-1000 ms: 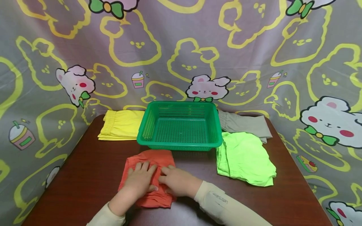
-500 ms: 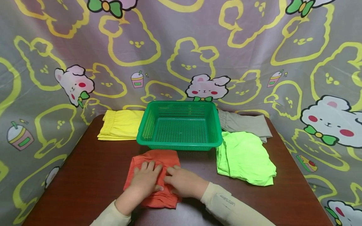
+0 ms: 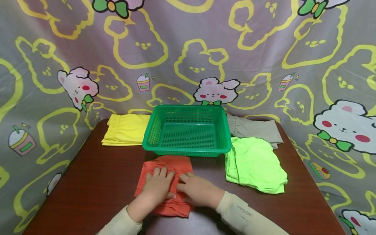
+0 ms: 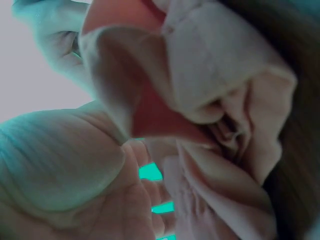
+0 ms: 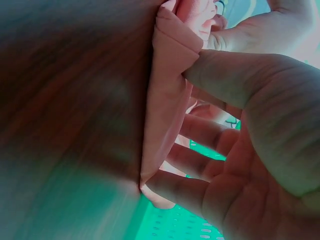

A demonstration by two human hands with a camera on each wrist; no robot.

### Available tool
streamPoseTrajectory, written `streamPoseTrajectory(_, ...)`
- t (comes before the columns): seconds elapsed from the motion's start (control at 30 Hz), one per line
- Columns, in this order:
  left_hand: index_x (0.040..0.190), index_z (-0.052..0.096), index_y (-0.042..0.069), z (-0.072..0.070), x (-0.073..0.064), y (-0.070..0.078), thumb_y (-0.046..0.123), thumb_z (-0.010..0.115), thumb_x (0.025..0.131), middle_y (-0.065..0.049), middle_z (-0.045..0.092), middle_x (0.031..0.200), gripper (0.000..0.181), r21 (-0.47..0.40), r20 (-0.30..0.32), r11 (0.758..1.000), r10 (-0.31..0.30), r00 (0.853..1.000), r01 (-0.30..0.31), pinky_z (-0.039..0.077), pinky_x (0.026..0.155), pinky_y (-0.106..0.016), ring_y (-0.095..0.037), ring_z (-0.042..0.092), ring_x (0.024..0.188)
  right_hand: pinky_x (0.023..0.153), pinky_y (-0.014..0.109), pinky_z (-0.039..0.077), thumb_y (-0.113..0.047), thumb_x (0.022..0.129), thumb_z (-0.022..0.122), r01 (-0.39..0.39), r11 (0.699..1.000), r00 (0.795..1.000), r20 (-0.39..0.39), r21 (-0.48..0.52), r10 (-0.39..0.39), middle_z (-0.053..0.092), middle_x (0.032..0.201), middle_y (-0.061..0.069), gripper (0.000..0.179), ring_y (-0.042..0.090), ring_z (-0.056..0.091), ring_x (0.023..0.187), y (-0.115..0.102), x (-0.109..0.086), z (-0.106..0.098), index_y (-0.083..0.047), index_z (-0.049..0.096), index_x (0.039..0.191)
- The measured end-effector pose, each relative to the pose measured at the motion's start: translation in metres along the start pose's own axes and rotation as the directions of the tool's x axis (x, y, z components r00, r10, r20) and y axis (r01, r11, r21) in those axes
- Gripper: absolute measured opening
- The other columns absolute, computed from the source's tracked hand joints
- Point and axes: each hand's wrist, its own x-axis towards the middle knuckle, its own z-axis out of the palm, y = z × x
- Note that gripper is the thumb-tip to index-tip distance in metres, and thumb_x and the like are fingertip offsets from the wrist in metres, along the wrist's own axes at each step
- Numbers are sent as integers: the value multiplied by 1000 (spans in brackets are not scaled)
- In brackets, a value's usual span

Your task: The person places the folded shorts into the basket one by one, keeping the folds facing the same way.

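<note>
Folded orange-red shorts [image 3: 182, 163] lie on the table in front of the basket, slightly wrinkled. My left hand [image 3: 157, 186] rests on their left part with its fingers spread. On their right side, my right hand [image 3: 199, 191] presses down, its fingertips on the fabric and close to the left hand. In the right wrist view, the fingers of the right hand [image 5: 240, 165] and its thumb touch the cloth edge [image 5: 167, 100] without curling round it. The left wrist view shows the left palm [image 4: 65, 165] beside bunched folds of the shorts [image 4: 215, 65].
A green plastic basket [image 3: 147, 130] stands at the back middle. Folded yellow shorts [image 3: 126, 129] lie at its left. At its right are a folded grey garment [image 3: 258, 129] and neon green shorts [image 3: 255, 164]. A patterned curtain [image 3: 176, 32] hangs behind the brown table [image 3: 88, 182].
Both hands and the orange-red shorts under them have slid to the right across the table. The basket and the other garments have stayed put.
</note>
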Motion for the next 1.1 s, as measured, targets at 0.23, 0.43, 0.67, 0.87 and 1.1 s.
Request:
streamPoseTrajectory(0.23, 135, 58, 15, 0, 4, 8, 55, 88, 70, -17, 55, 133, 82, 19, 16, 1000, 2, 1000, -2, 46, 90, -65, -39, 49, 122, 73, 25, 43, -31, 83, 82, 12, 1000, 1000, -29, 9, -11, 53, 97, -5, 25, 12, 45, 82, 3, -9, 0, -24, 71, 105)
streamPoseTrajectory(0.43, 136, 58, 15, 2, 8, 13, 57, 87, 70, -16, 55, 133, 84, 25, 28, 1000, 7, 1000, -8, 45, 91, -65, -39, 48, 122, 72, 25, 44, -31, 81, 83, 19, 1000, 998, -63, 15, -18, 54, 98, -5, 26, 12, 46, 83, 7, -17, 2, -25, 71, 103)
streamPoseTrajectory(0.67, 137, 57, 16, 4, 13, 23, 59, 86, 70, -15, 55, 131, 84, 53, 18, 998, 13, 1000, -14, 46, 90, -62, -37, 49, 121, 73, 26, 47, -30, 83, 82, -11, 998, 999, -40, 59, 13, 55, 101, -4, 25, 13, 49, 87, 12, -26, 3, -24, 71, 105)
streamPoseTrajectory(0.87, 137, 58, 16, 3, 17, 32, 59, 86, 70, -14, 56, 128, 84, 63, 21, 998, 28, 999, -29, 46, 90, -63, -36, 49, 119, 74, 27, 47, -28, 84, 81, -19, 997, 999, -44, 69, 23, 54, 100, -4, 24, 14, 49, 87, 15, -36, 3, -23, 71, 104)
streamPoseTrajectory(1.1, 132, 59, 17, -3, 20, 45, 59, 86, 68, -13, 56, 123, 82, 73, 12, 997, 39, 999, -40, 46, 86, -61, -34, 50, 114, 78, 29, 50, -28, 85, 82, -44, 995, 998, -31, 85, 47, 55, 105, -3, 25, 14, 51, 93, 19, -47, -1, -22, 71, 107)
